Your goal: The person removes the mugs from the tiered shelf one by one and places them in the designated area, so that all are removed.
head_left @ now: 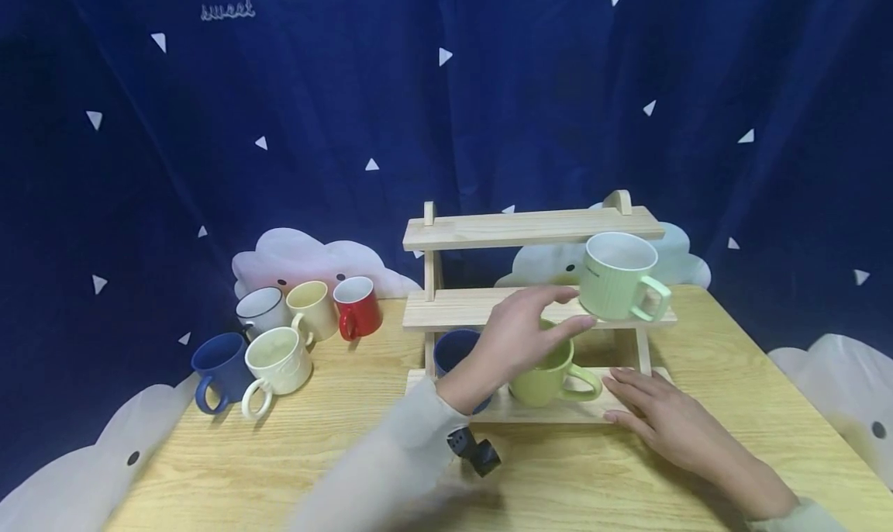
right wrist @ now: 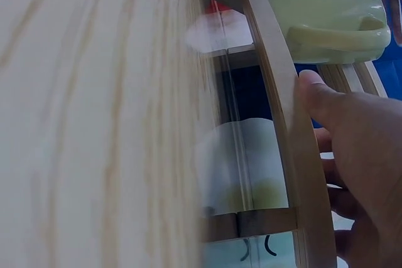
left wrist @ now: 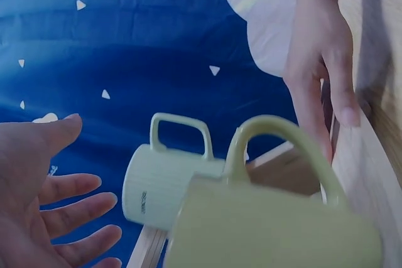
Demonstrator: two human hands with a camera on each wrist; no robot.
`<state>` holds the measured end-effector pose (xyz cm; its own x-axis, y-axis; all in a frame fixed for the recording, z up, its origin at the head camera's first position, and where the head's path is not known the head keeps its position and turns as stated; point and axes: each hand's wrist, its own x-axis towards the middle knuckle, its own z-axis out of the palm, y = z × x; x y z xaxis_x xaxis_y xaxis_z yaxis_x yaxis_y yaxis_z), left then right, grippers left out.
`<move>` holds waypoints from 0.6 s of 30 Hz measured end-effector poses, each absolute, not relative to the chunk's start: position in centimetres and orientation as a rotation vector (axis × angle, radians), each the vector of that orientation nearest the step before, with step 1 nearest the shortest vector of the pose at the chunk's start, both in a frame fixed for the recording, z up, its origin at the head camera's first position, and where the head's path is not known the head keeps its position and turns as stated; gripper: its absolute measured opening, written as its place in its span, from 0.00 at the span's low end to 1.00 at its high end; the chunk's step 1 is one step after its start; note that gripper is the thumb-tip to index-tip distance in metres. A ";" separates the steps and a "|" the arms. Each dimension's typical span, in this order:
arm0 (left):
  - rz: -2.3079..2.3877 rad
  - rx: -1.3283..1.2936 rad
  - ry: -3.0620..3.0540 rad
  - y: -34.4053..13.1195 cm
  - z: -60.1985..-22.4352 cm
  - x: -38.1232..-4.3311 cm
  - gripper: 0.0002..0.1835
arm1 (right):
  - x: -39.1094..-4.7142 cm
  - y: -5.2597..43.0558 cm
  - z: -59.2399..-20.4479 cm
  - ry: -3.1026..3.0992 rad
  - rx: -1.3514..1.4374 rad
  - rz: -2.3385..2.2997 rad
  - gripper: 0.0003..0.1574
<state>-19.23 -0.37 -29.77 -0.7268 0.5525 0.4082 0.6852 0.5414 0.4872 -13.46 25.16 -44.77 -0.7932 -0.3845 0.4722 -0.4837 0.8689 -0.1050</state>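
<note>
apart, hands (head_left: 512,334) (head_left: 663,416), mint mug (head_left: 614,280) near shelf (head_left: 453,307) edge

A blue curtain (head_left: 523,113) backs the wooden table (head_left: 363,396)

The left hand (left wrist: 31,199), fingers spread, is apart from a mint-green ribbed mug (left wrist: 166,183); the right hand (left wrist: 320,42) touches a pale wooden shelf's (left wrist: 361,161) edge near a glossy yellow-green mug (left wrist: 270,227).

Shows white triangles (head_left: 445,56) on the navy cloth curtain (head_left: 349,90), ribbed mint green on the cylindrical handled mug (head_left: 610,288).
</note>
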 end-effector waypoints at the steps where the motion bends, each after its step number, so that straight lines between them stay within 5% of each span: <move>1: -0.939 -1.052 -2.574 0.1 -29.8 -19.2 0.28 | -13.4 25.2 -44.8 -2.595 0.636 0.306 0.31; 18: -0.755 -1.001 -2.540 6.2 -30.9 -18.7 0.25 | -13.5 25.1 -45.0 -2.564 0.655 0.325 0.31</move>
